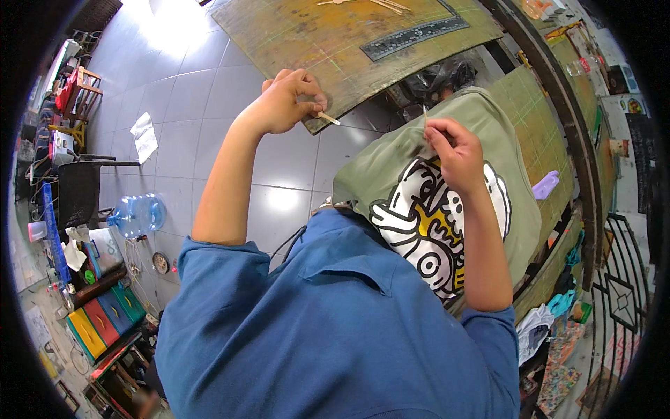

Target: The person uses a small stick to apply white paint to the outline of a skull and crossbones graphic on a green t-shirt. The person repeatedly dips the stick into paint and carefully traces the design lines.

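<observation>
My left hand (292,101) is raised beside the corner of the worn worktable (314,52). Its thumb and fingertips pinch a short thin wooden stick (331,119) with a pale end pointing to the right. Over an olive-green cloth (481,112), my right hand (455,150) is closed, thumb against forefinger. A thin, pointed sliver (425,112) stands up from its fingertips, too small to tell its kind. The cloth carries a large black, white and yellow cartoon print and lies at my front right, partly hidden by my right forearm.
On the worktable lie a dark ruler (414,38) and several thin wooden sticks (380,5). A purple object (546,185) rests on the right-hand surface. Leftward are a blue water jug (138,214), white paper (144,138) on grey tiles and coloured drawers (105,320).
</observation>
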Demonstrator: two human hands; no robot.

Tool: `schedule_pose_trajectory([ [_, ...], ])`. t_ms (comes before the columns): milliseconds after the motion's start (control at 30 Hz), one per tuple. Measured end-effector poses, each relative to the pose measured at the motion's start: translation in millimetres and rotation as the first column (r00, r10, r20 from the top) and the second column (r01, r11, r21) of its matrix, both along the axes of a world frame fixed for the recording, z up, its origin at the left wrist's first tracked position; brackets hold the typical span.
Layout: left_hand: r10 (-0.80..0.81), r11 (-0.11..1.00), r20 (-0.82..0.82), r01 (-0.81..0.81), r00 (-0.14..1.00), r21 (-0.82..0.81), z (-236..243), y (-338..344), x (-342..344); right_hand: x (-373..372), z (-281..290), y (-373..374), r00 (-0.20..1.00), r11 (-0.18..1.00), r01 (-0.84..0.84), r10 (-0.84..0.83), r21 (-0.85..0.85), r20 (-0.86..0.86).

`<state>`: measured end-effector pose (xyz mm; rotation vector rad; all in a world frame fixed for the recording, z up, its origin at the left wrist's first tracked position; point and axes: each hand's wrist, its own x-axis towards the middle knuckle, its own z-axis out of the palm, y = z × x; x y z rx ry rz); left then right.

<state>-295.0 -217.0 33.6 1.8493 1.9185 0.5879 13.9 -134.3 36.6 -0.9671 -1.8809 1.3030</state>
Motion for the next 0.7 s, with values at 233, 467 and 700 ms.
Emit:
schedule_pose_trajectory([
  [233,0.009,0.994,0.072,-0.017,0.997,0.108,-23,-3,-3,-55,10,14,0.957,0.918,-0.224,0.143,0.329,0.253],
  [467,0.066,0.977,0.257,-0.115,0.964,0.181,-38,-5,-4,-84,12,22,0.917,0.922,-0.330,0.262,0.201,0.302],
  [700,0.058,0.970,0.256,-0.115,0.965,0.215,-43,-5,-2,-83,2,40,0.917,0.891,-0.374,0.313,0.258,0.247],
])
